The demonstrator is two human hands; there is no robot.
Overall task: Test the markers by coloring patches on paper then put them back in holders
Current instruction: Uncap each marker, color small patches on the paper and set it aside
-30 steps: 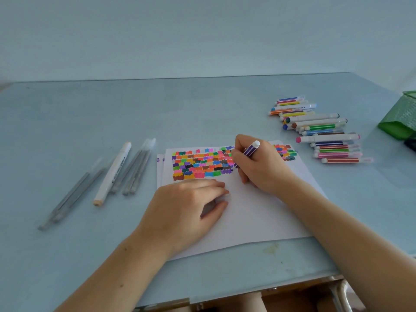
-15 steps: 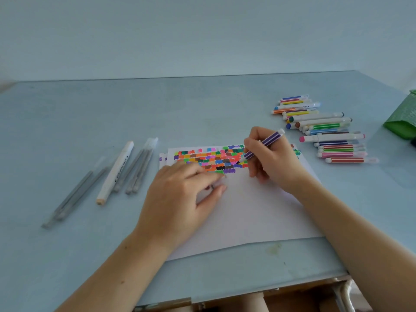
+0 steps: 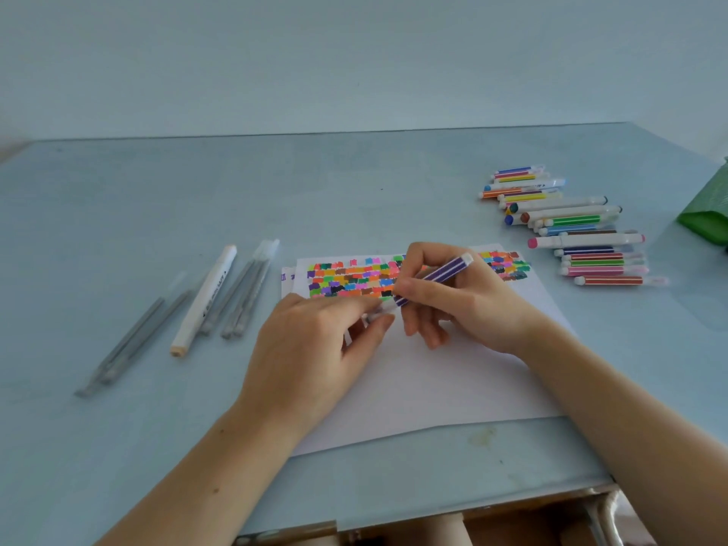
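1. Marker (image 3: 433, 278), purple striped, is pinched between the thumb and curled fingers of the right hand (image 3: 468, 305), slanting above the paper (image 3: 433, 380) just below the coloured patches (image 3: 354, 279).
2. Left hand (image 3: 315, 348) pinches the marker's lower tip end with thumb and forefinger; a clear cap seems to be there, but it is blurred.
3. Other markers (image 3: 571, 226) lie in a pile to the right on the table (image 3: 118, 230).
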